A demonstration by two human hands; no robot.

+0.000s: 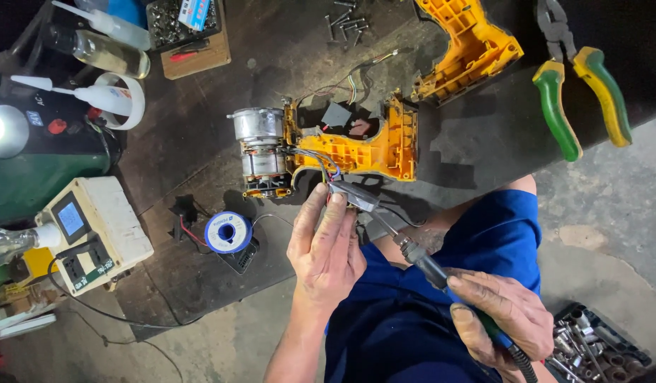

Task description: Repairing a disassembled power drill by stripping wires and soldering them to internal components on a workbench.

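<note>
An opened yellow power-tool housing (374,145) lies on the dark workbench (200,163), its grey motor (257,149) exposed at the left end and coloured wires trailing out. My left hand (326,248) pinches a small grey switch part (351,195) that is joined to those wires, just below the housing. My right hand (502,312) grips a soldering iron (420,261) by its handle, and the tip points up at the switch part. The other yellow housing half (466,46) lies apart at the top.
Green-and-yellow handled pliers (580,92) lie at the right. A blue solder spool (227,232) sits left of my hand. A beige soldering station (94,230), bottles (104,50), a screw tray (178,21) and loose screws (346,25) crowd the left and top. A socket set (590,347) lies on the concrete floor.
</note>
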